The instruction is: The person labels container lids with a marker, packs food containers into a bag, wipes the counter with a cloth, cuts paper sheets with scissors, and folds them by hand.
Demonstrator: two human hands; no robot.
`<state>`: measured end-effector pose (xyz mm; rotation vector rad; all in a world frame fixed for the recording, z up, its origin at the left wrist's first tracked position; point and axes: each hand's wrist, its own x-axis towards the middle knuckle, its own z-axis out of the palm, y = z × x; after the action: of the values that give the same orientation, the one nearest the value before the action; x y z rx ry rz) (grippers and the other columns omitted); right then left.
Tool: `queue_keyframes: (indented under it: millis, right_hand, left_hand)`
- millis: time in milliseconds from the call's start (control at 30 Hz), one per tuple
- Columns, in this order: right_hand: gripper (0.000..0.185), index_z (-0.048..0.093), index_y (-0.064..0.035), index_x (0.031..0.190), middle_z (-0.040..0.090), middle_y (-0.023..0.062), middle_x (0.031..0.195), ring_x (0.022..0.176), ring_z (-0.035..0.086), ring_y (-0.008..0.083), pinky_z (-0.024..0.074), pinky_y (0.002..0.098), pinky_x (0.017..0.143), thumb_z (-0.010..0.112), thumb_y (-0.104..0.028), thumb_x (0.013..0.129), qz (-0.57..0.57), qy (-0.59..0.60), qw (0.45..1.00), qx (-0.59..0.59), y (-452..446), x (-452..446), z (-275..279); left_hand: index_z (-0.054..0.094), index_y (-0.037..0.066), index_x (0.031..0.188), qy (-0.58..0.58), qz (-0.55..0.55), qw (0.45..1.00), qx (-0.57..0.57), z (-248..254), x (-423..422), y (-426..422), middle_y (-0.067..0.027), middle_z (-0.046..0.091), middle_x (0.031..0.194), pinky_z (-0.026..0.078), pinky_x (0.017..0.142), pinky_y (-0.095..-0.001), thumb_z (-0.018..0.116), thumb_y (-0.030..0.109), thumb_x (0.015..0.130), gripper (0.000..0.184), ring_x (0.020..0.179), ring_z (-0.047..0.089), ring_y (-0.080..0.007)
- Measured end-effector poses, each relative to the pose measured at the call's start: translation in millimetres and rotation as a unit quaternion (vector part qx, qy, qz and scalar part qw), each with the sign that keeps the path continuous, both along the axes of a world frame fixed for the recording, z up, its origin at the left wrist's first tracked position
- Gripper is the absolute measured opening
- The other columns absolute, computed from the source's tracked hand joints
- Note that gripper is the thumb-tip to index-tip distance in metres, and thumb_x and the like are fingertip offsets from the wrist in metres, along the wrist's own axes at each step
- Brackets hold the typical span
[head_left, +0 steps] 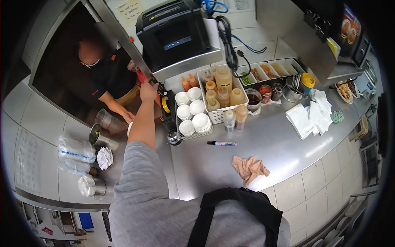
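Left hand [149, 89] reaches to the wall opening [123, 36], just beside a red item [141, 77]; cannot tell whether its grip is apart or clamped; a steady forearm [142, 123], clear of the co-worker's hand [128, 117], suits this reach.

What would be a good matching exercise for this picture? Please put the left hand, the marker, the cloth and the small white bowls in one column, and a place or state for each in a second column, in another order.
Things:
1. left hand
2. marker
3. cloth
4. small white bowls

Places or states:
A. stacked in a basket
B. crumpled, peach-brown
C. stretched out towards another person
D. slim, black at one end

Pairs: 1-C, 2-D, 3-B, 4-A
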<state>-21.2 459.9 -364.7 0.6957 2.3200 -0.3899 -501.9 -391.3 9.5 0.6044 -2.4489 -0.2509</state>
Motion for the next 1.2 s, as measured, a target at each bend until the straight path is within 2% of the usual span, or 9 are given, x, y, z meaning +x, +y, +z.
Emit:
queue_keyframes:
  millis: [200, 400, 567, 700, 900, 967, 1067, 1133, 1200]
  right_hand:
    - [0.039, 0.063, 0.0046, 0.104, 0.066, 0.0266, 0.099, 0.094, 0.063, 0.0427, 0.0502, 0.0458, 0.082, 0.060, -0.031, 0.088, 0.002, -0.062, 0.998, -0.026, 28, 63, 21]
    - [0.039, 0.062, 0.0042, 0.105, 0.066, 0.0263, 0.099, 0.094, 0.062, 0.0425, 0.0501, 0.0456, 0.082, 0.060, -0.030, 0.088, 0.044, 0.120, 0.990, -0.052, 57, 7, -4]
    - [0.036, 0.061, 0.0025, 0.114, 0.067, 0.0213, 0.104, 0.096, 0.065, 0.0324, 0.0515, 0.0387, 0.083, 0.061, -0.025, 0.090, -0.035, 0.269, 0.950, -0.154, -23, -71, 88]
    - [0.034, 0.059, 0.0031, 0.119, 0.066, 0.0155, 0.107, 0.094, 0.065, 0.0214, 0.0531, 0.0323, 0.081, 0.059, -0.021, 0.094, -0.122, 0.271, 0.892, -0.341, -66, -95, 161]
    - [0.037, 0.059, 0.0024, 0.120, 0.065, 0.0111, 0.114, 0.099, 0.063, 0.0190, 0.0503, 0.0316, 0.089, 0.048, -0.026, 0.101, -0.055, 0.233, 0.764, -0.599, -78, -148, 272]
    - [0.048, 0.054, 0.0006, 0.127, 0.062, 0.0108, 0.119, 0.106, 0.060, 0.0196, 0.0476, 0.0340, 0.095, 0.039, -0.038, 0.103, -0.097, 0.072, 0.650, -0.750, -64, -158, 316]
    - [0.051, 0.050, 0.0000, 0.130, 0.059, 0.0119, 0.123, 0.107, 0.060, 0.0201, 0.0477, 0.0347, 0.095, 0.039, -0.041, 0.102, -0.131, -0.077, 0.516, -0.843, -32, -158, 335]
    - [0.051, 0.043, -0.0001, 0.138, 0.057, 0.0135, 0.126, 0.111, 0.058, 0.0203, 0.0465, 0.0361, 0.098, 0.042, -0.037, 0.102, -0.166, -0.086, 0.535, -0.824, 4, -148, 346]
    - [0.043, 0.043, -0.0017, 0.137, 0.056, 0.0126, 0.126, 0.114, 0.056, 0.0187, 0.0465, 0.0360, 0.099, 0.042, -0.027, 0.102, -0.116, -0.010, 0.664, -0.739, 42, -142, 346]
  left_hand:
    - [0.066, 0.001, 0.079, 0.158, -0.082, 0.971, 0.158, 27, 11, 8, -0.0102, 0.067, 0.068, 0.049, 0.057, -0.0336, 0.074, 0.017, 0.077, 0.018, 0.057, 0.064, -0.0208]
    - [0.057, 0.001, 0.094, 0.330, -0.059, 0.923, 0.190, 35, -4, -26, -0.0117, 0.065, 0.075, 0.049, 0.058, -0.0323, 0.068, 0.019, 0.087, 0.022, 0.059, 0.062, -0.0179]
    - [0.052, 0.000, 0.105, 0.535, -0.090, 0.811, 0.217, 86, 110, 84, -0.0066, 0.058, 0.093, 0.049, 0.071, -0.0268, 0.059, 0.018, 0.095, 0.021, 0.075, 0.056, -0.0125]
    - [0.054, 0.003, 0.110, 0.503, -0.158, 0.805, 0.271, 85, 203, 177, -0.0092, 0.061, 0.105, 0.049, 0.082, -0.0284, 0.052, 0.016, 0.099, 0.017, 0.096, 0.060, -0.0170]
    - [0.061, 0.003, 0.090, 0.150, -0.487, 0.848, 0.145, 62, 273, 390, -0.0089, 0.065, 0.083, 0.050, 0.068, -0.0295, 0.059, 0.005, 0.088, 0.003, 0.075, 0.062, -0.0178]
    - [0.067, 0.009, 0.079, 0.129, -0.670, 0.729, -0.054, 64, 278, 484, -0.0070, 0.069, 0.080, 0.051, 0.066, -0.0327, 0.068, 0.011, 0.081, 0.004, 0.074, 0.068, -0.0220]
    - [0.066, 0.013, 0.083, 0.099, -0.817, 0.562, -0.082, 44, 291, 605, -0.0010, 0.068, 0.088, 0.050, 0.066, -0.0313, 0.067, 0.014, 0.076, 0.007, 0.082, 0.067, -0.0175]
    - [0.063, 0.014, 0.085, 0.107, -0.845, 0.506, -0.135, 18, 301, 665, 0.0015, 0.063, 0.088, 0.048, 0.071, -0.0280, 0.063, 0.016, 0.077, 0.009, 0.085, 0.063, -0.0152]
    - [0.063, 0.014, 0.086, 0.105, -0.854, 0.493, -0.129, 2, 307, 716, 0.0017, 0.061, 0.086, 0.047, 0.075, -0.0280, 0.062, 0.015, 0.077, 0.009, 0.085, 0.061, -0.0147]
